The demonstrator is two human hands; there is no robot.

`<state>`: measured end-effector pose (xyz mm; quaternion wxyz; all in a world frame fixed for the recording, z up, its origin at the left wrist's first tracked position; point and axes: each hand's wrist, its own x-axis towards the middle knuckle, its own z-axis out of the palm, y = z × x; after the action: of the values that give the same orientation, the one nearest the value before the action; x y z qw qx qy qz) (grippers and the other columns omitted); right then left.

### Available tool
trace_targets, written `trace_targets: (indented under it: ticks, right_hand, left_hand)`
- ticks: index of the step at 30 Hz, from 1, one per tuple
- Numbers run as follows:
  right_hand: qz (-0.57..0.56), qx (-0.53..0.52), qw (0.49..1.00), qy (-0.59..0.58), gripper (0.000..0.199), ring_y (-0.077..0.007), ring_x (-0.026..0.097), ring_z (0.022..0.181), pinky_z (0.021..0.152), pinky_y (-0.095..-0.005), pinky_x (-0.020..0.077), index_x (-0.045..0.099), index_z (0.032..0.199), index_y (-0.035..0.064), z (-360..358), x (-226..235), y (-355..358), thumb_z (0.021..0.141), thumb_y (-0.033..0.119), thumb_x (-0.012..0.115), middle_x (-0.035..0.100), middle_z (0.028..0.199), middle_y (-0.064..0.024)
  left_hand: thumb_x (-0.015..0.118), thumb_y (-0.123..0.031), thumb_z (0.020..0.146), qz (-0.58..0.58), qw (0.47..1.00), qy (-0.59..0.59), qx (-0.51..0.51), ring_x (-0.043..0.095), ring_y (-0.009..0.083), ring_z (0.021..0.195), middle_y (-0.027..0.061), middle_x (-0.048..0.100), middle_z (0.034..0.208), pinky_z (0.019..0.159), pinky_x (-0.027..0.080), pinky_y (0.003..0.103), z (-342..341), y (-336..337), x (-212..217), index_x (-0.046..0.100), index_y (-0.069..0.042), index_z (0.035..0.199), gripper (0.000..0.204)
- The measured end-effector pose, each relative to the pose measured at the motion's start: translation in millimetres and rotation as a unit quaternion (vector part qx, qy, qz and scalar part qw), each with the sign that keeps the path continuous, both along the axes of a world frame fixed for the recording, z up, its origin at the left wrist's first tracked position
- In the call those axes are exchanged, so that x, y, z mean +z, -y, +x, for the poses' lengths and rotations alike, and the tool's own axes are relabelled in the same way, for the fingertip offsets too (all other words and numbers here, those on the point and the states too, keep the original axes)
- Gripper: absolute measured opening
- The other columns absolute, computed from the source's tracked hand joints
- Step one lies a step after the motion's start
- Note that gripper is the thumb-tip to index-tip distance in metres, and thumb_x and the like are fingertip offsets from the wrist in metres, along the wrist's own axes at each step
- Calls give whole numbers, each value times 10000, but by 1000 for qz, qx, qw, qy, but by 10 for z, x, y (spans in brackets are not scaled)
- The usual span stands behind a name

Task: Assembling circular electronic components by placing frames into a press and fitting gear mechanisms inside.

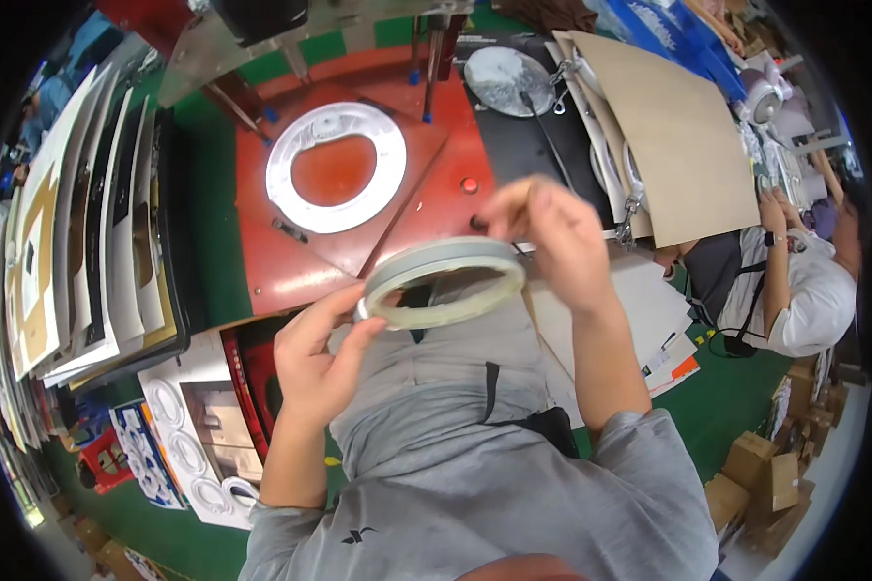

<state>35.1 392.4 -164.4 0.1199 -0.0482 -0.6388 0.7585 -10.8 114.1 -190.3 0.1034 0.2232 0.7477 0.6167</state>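
Observation:
Between the thumb and fingers of my left hand [321, 356] is a pale ring [445, 308] with a grey outer band, gripped at its left edge and tilted above my lap. My right hand [557, 237] is raised just beyond the ring's right side, its fingers bent and drawn together, slightly blurred. Whatever they may pinch is too small or hidden to make out. Past the ring, a flat white ring-shaped plate [387, 165] lies on the red machine bed [455, 145]. A red button [469, 185] sits near my right fingertips.
Metal posts [434, 68] rise from the bed's far side. Stacked boards [87, 232] stand at left; a large brown cardboard sheet [658, 136] leans at right. A round silvery dish [508, 82] is at the back. White rings [186, 450] lie lower left. Another person [794, 290] sits at right.

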Motion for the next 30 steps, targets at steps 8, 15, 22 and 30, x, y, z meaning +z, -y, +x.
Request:
trace_targets:
  ticks: [8,15,22,30]
  right_hand:
    - [690,-285,655,118,209,-380,657,978,818,-475,537,626,1086,-5,-272,-547,-682,957,140,704,640,1120,-199]
    - [589,-368,716,68,175,-411,688,891,766,-504,548,654,1026,18,-581,-439,-798,997,191,664,711,945,-198]
    - [635,-377,672,51,189,-401,711,863,752,-504,560,689,1001,23,-988,-412,-980,983,211,677,735,921,-186]
    - [616,-402,677,30,168,-411,711,847,747,-487,563,718,1022,48,-661,-312,-889,991,209,679,744,944,-177]
  left_hand:
    - [703,52,960,73,995,65,1,709,180,1053,143,749,1163,929,553,289,-122,136,-93,653,105,1289,336]
    - [709,42,964,114,990,83,-22,701,176,1063,143,740,1183,935,558,295,-184,164,-255,646,99,1291,338]
    - [701,51,965,109,989,95,-29,698,172,1063,141,739,1182,934,557,296,-182,172,-214,638,101,1299,344]
    - [700,66,954,110,990,76,-34,701,178,1062,150,741,1191,935,557,300,-166,182,-214,645,110,1287,340]
